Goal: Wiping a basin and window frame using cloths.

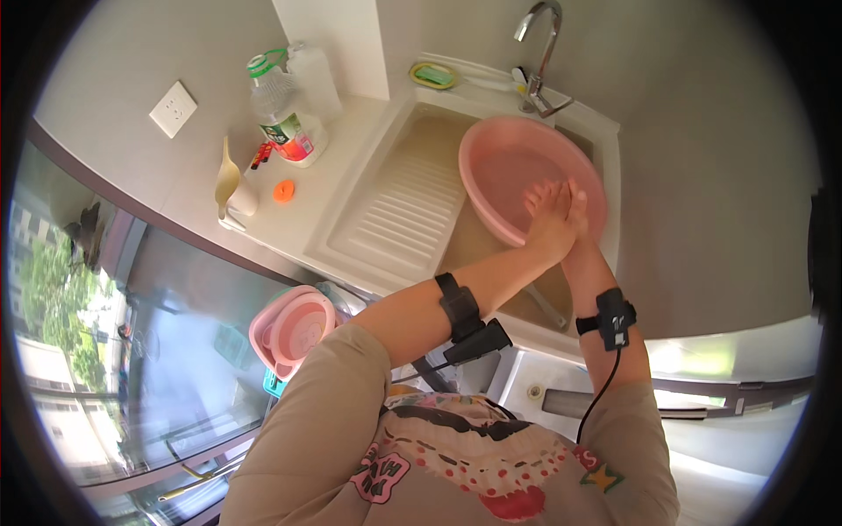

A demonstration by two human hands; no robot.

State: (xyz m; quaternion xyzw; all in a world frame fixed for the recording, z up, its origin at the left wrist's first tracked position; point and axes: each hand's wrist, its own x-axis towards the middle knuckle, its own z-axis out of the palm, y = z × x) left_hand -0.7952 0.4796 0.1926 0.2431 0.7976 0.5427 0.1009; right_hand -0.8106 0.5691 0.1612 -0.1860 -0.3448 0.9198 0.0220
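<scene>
A pink plastic basin (487, 164) sits tilted in the right part of the white sink, with what looks like water inside. Over its near right side, my left hand (550, 220) is pressed against my right hand (579, 214). Fingertips seem to show between one another, though the overlap partly hides the right hand. Neither hand appears to hold any object. Black straps with small devices circle both forearms, and cables run from them.
Left of the basin lies a ribbed washboard (404, 210). A chrome faucet (543, 79) rises behind, near a green soap dish (433, 75). The left counter carries a plastic bottle (286, 125), an orange lid (283, 191) and a beige ladle (227, 177). Pink basins (299, 325) stand below left.
</scene>
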